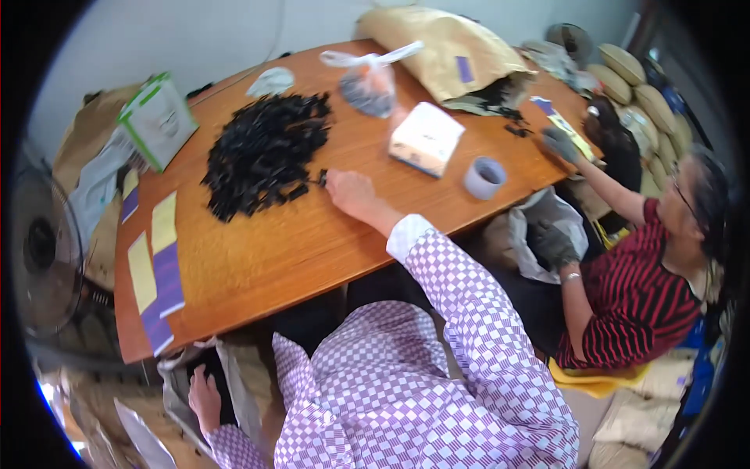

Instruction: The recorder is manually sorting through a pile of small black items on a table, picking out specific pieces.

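A heap of short black strips (266, 152) lies on the wooden table (258, 262). At the right edge of the heap is my right hand (355, 195), its fingers pinched on a small black piece (322, 177). My left hand (205, 400) hangs low, below the table's front left corner, over the mouth of a pale bag (228, 383) with dark contents. Its fingers are stretched out, somewhat apart, and I see nothing held in them.
Yellow-and-purple paper strips (166, 254) lie at the table's left. A white-green box (158, 121), a tied plastic bag (367, 90), a tissue box (426, 139), a grey cup (484, 177) and a large paper sack (445, 47) stand around. A gloved co-worker (641, 305) sits at right.
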Motion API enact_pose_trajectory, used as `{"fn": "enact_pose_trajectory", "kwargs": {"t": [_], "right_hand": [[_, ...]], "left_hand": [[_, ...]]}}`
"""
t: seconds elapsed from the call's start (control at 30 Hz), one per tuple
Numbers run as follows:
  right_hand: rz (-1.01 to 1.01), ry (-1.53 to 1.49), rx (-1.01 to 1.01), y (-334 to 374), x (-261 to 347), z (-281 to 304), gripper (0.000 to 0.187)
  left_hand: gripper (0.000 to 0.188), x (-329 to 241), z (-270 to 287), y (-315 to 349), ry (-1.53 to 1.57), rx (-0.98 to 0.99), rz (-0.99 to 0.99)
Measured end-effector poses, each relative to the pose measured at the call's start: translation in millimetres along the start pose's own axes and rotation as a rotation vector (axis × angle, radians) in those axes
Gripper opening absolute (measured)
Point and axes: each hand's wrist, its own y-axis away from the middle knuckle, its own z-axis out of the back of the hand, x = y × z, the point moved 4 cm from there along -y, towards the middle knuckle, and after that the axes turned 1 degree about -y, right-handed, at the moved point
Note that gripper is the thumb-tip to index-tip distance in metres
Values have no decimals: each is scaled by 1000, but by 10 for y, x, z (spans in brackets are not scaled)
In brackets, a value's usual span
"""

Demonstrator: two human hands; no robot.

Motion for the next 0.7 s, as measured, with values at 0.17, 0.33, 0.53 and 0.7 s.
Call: {"fn": "enact_pose_trajectory", "kwargs": {"t": [0.17,0.33,0.53,0.7], "right_hand": [[-41,-349,-164,519,-100,440,14],[35,-805,-36,1407,707,817,13],[21,-1057,59,1993,992,626,10],[37,-908,130,2107,947,516,15]], "left_hand": [[34,-603,472,-273,356,-403,-35],[59,-2335,548,-294,1368,236,-145],[59,-2790,2,-346,1541,594,-144],[47,-2862,-28,-305,1470,580,-8]]}}
